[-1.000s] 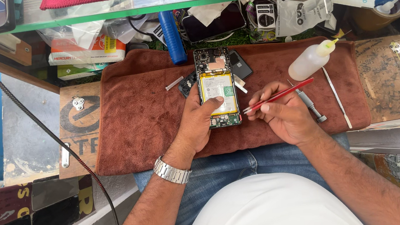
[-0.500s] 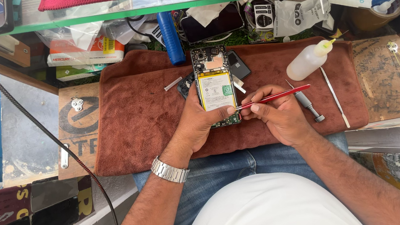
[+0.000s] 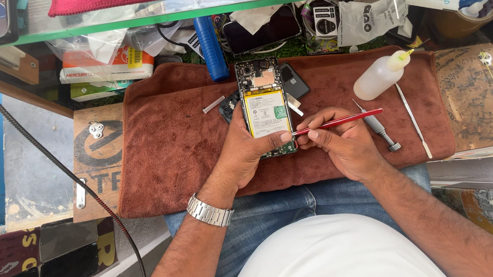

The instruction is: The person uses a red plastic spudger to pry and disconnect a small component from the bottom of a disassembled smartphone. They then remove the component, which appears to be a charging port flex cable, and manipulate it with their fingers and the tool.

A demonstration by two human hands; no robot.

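The left hand's grip [image 3: 247, 150] pinches the opened phone [image 3: 266, 109] by its edges on the brown towel [image 3: 169, 146]; the right hand [image 3: 343, 144] pinches a red tool [image 3: 341, 121] at the phone's lower edge. The phone looks light, stiff and fragile, so it is best held by the frame.

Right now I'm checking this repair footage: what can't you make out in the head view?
- Tip of the red tool: hidden between the right hand and left hand.
- Lower left of the opened phone: covered by the left hand.
- Phone's small parts: too small to tell.
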